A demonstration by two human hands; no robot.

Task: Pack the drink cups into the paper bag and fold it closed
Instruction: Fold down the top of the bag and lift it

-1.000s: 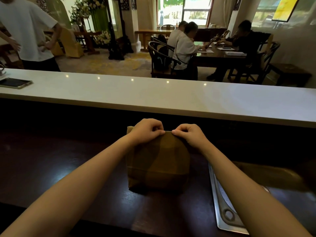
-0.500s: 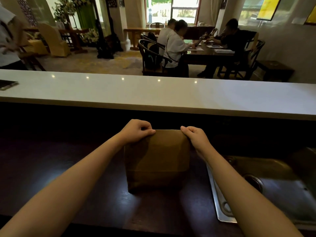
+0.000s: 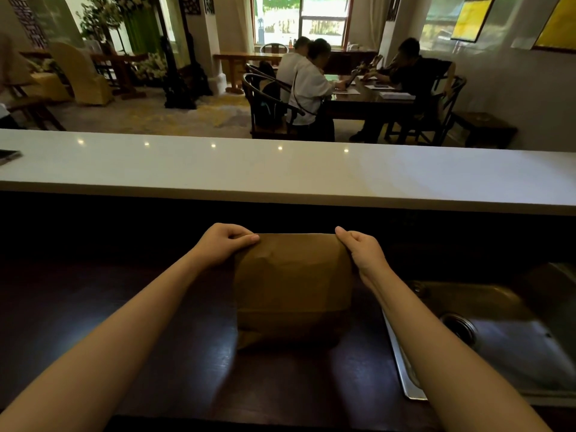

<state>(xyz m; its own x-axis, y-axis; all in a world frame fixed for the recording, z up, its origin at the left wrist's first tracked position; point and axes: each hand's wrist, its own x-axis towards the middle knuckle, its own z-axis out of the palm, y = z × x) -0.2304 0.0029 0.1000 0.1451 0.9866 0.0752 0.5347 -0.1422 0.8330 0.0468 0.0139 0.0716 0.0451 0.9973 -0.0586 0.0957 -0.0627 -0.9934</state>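
Note:
A brown paper bag stands upright on the dark wooden counter, its top folded over into a flat edge. My left hand pinches the left corner of that folded top. My right hand grips the right corner, thumb over the fold. No drink cups are visible; whatever is inside the bag is hidden.
A steel sink lies just right of the bag. A raised white countertop runs across behind it, with a phone at its far left. Beyond, several people sit at a dark table.
My hands slid apart along the bag's folded top, from near its middle out to the two corners. The view swung right, showing more of the sink.

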